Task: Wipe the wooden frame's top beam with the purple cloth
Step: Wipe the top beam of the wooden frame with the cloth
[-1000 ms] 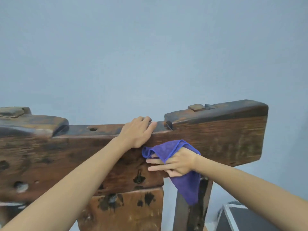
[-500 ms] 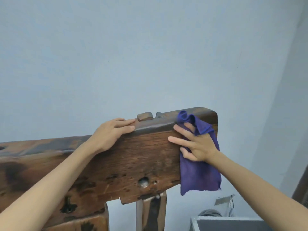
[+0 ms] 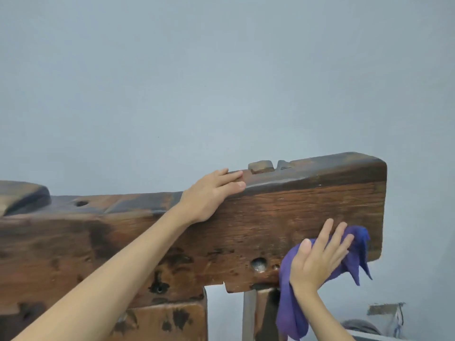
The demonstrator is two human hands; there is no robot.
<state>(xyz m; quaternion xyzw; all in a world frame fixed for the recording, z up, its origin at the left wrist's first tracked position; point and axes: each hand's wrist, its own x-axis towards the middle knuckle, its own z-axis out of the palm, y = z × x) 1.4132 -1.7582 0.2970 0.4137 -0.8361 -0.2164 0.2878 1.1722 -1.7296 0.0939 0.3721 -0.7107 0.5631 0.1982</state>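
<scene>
The wooden frame's top beam (image 3: 283,217) is a thick, dark, weathered plank that runs across the view and ends at the right. My left hand (image 3: 211,193) lies flat over its upper edge, fingers together, holding nothing. My right hand (image 3: 317,257) presses the purple cloth (image 3: 358,252) flat against the beam's front face near its lower right corner, fingers spread. Part of the cloth hangs down below the beam beside my wrist.
A wooden post (image 3: 266,313) and a wider wooden block (image 3: 170,321) stand under the beam. A small wooden peg (image 3: 261,166) sticks up from the beam's top. A plain grey-blue wall (image 3: 221,82) lies behind. Grey objects (image 3: 384,323) sit low at the right.
My right hand has slid the cloth from the beam's top right corner down to its lower right front face. My left hand keeps its hold on the upper edge.
</scene>
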